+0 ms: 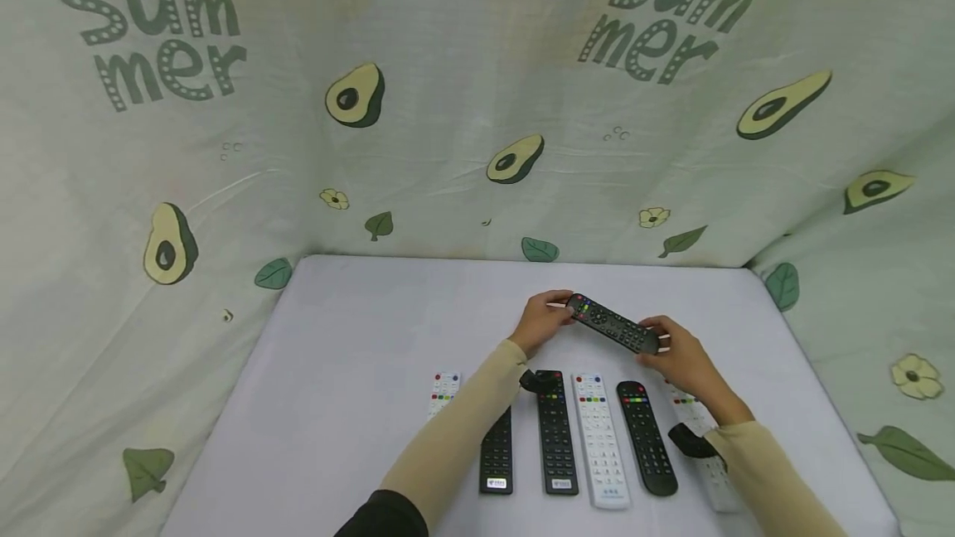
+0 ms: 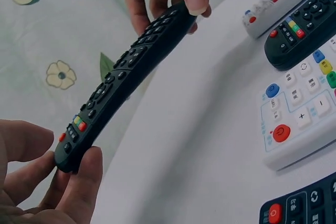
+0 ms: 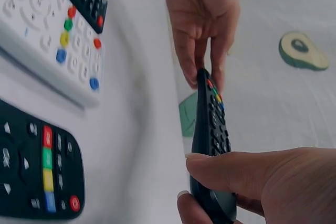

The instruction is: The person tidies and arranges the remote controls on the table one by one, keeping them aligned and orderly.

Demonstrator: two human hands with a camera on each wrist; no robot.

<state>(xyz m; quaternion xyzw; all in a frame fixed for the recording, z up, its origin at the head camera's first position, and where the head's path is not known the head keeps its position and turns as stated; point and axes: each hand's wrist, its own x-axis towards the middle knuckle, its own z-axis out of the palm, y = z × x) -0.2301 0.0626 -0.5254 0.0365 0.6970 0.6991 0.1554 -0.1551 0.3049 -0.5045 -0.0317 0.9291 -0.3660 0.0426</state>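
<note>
Both hands hold one black remote control (image 1: 613,324) above the table, tilted so its left end is higher in the head view. My left hand (image 1: 541,321) pinches the end with the coloured buttons between thumb and fingers. At the opposite end, my right hand (image 1: 680,356) grips the remote, thumb on one side and fingers on the other. In the left wrist view the remote's button face (image 2: 113,80) shows along its length, and its shadow falls on the white table. The right wrist view shows the right thumb (image 3: 236,174) lying across the near end.
A row of remotes lies nearer the body: a black one (image 1: 556,437), a white one (image 1: 600,442), a rounded black one (image 1: 647,440). Forearms partly cover a white remote (image 1: 445,388), a black one (image 1: 496,458) and another white one (image 1: 716,483). A printed cloth (image 1: 448,214) surrounds the white table (image 1: 358,338).
</note>
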